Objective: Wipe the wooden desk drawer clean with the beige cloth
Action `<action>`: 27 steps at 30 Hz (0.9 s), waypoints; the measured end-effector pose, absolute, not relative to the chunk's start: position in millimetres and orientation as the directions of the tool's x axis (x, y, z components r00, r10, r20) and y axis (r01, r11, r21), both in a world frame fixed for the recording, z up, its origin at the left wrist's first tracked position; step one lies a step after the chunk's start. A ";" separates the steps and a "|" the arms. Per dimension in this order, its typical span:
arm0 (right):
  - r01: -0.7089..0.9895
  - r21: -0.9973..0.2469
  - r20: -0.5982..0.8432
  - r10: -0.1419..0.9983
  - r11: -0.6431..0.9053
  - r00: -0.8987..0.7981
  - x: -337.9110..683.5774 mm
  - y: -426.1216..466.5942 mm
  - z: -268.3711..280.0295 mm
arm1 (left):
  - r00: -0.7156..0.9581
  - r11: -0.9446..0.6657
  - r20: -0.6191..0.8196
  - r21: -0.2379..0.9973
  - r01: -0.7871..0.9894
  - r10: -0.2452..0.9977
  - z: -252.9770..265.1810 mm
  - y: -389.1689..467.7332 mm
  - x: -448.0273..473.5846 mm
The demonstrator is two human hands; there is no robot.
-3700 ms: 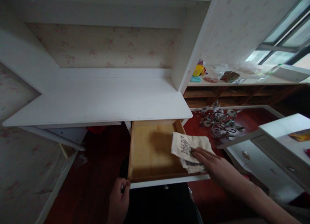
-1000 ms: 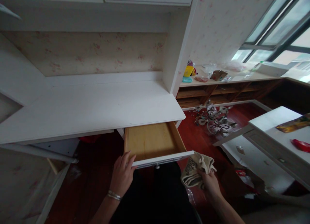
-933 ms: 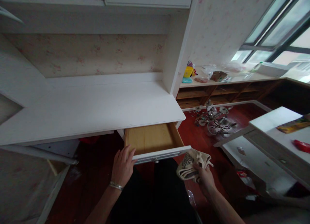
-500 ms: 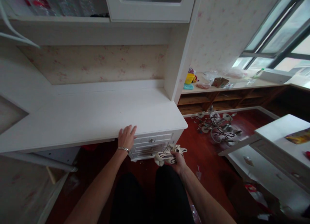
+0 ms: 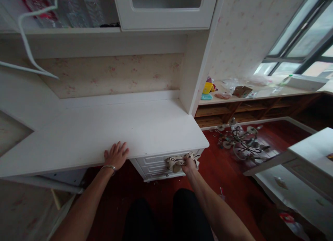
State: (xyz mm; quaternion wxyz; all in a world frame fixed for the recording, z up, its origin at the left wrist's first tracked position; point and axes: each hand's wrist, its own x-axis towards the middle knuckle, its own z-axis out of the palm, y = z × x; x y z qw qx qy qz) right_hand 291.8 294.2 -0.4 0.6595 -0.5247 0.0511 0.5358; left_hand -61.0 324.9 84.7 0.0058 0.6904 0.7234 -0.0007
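The right hand (image 5: 188, 164) has its grip clenched around a bunched cream cloth (image 5: 179, 161) with dark print, pressed against the white front of the top drawer (image 5: 158, 160) just under the counter's edge. The cloth spills out on both sides of the fingers and hides part of the drawer face. The drawer is shut flush, with more shut drawer fronts stacked beneath it, so nothing of their insides can be seen.

The left hand (image 5: 116, 155) lies flat and released, fingers spread, on the front edge of the white counter (image 5: 109, 130), well to the left of the cloth. A thin bracelet (image 5: 108, 167) circles that wrist.

Above the counter, a shelf (image 5: 59, 31) carries clear bottles (image 5: 75, 10) with red labels, and beside them is a cabinet door (image 5: 166, 8) with a glass pane, closed; what lies behind the glass I cannot make out.

To the right, a low wooden ledge (image 5: 260, 93) under the window holds a small yellow container (image 5: 207, 88), a brown box (image 5: 241, 91) and some clear plastic wrap. On the red floor (image 5: 229, 171) below it lies a tangled metal light fitting (image 5: 240, 143).
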 end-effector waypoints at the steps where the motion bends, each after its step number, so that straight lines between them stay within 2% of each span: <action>1: -0.765 -0.635 -0.632 0.639 -0.104 0.438 292.3 294.9 4.4 | -0.061 0.061 -0.018 -0.002 0.998 0.998 81.9 327.7 -66.4; 5: -0.762 -0.647 -0.593 0.633 -0.008 0.497 290.4 290.9 33.3 | -0.057 0.057 -0.010 -0.021 0.998 0.998 76.8 331.1 -69.3; 8: -0.782 -0.623 -0.578 0.669 0.008 0.468 272.7 281.3 56.8 | -0.059 0.058 -0.007 -0.025 0.998 0.998 78.6 329.6 -65.8; 10: -0.816 -0.577 -0.593 0.707 -0.039 0.386 247.4 272.5 68.3 | -0.061 0.061 0.006 -0.026 0.998 0.998 79.5 329.0 -65.1; 14: -0.853 -0.469 -0.581 0.808 -0.228 0.104 173.1 257.9 75.7 | -0.064 0.064 0.014 -0.013 0.998 0.998 78.6 329.6 -66.6; 19: -0.864 -0.440 -0.571 0.819 -0.245 0.059 96.6 261.8 52.0 | -0.059 0.059 0.025 -0.009 0.998 0.998 76.9 330.1 -67.2; 22: -0.867 -0.407 -0.617 0.787 -0.289 0.027 80.8 272.1 22.3 | -0.057 0.058 0.057 -0.014 0.998 0.997 77.1 329.3 -66.6; 25: -0.834 -0.453 -0.658 0.750 -0.316 0.073 88.4 279.5 -9.7 | -0.057 0.057 0.061 -0.001 0.998 0.996 78.0 329.0 -66.3; 27: -0.808 -0.504 -0.628 0.772 -0.305 0.100 106.9 281.7 -27.3 | -0.059 0.059 0.045 0.010 0.998 0.997 78.6 329.3 -66.5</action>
